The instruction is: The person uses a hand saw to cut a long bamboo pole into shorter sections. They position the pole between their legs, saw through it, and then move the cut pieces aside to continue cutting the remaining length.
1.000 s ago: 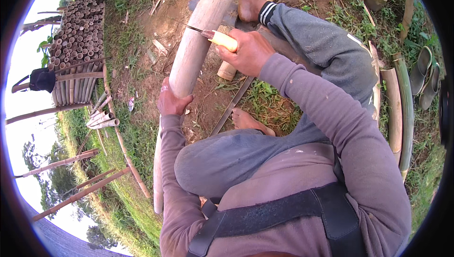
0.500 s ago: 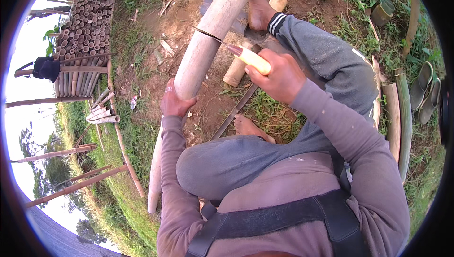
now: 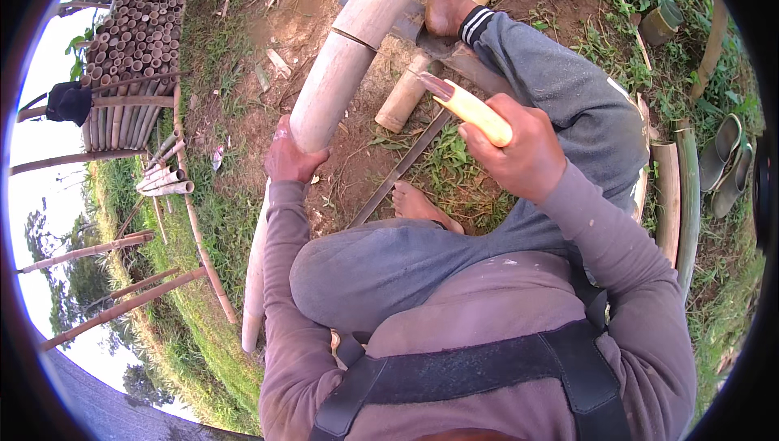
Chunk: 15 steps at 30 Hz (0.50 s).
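A thick pale bamboo pole (image 3: 329, 92) slants across from the top centre to the lower left. My left hand (image 3: 294, 153) is closed around it from below, thumb on the right side. In my right hand (image 3: 523, 145) is the yellow handle of a hand saw (image 3: 479, 112), to the right of the pole. The saw's thin blade is seen nearly edge-on, so its teeth do not show. A dark narrow cut line crosses the pole above my left hand, in line with the blade; how much blade sits in it I cannot tell.
On the soil between my bare feet lie a short bamboo piece (image 3: 403, 98) and a long flat metal strip (image 3: 402, 167). Split bamboo lengths (image 3: 688, 197) and a pair of boots (image 3: 725, 153) are at the right. Cut bamboo (image 3: 134, 43) is stacked at the far left.
My right hand has drawn the saw handle away from the pole, to the right and slightly nearer me. My left hand keeps its hold, and the whole view has shifted a little.
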### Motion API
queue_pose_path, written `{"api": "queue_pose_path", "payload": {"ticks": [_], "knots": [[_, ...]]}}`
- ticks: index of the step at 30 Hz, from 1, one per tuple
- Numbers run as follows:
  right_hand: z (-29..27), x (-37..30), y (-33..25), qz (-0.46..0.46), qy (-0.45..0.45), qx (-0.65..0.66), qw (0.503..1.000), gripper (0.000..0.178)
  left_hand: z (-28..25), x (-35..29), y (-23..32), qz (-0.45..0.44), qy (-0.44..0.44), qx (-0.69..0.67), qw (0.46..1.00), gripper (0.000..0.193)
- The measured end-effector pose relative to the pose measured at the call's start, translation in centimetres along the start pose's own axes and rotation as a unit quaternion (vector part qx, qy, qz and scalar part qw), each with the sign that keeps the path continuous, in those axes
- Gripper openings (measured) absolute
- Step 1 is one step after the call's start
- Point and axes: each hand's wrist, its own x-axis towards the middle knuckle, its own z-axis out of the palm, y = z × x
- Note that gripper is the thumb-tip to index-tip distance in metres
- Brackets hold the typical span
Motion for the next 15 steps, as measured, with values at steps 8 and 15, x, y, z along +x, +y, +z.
{"api": "queue_pose_path", "payload": {"ticks": [8, 15], "knots": [[4.5, 8.4, 5.0, 0.076, -0.008, -0.103, 0.992, 0.035, 1.4, 0.1, 1.8, 0.039, -0.046, 0.018, 0.998, 0.104], [1.9, -2.8, 9.8, 0.005, -0.113, -0.184, 0.976, 0.042, 4.2, -2.6, -0.5, 0.039, -0.098, -0.015, 0.994, 0.103]]}}
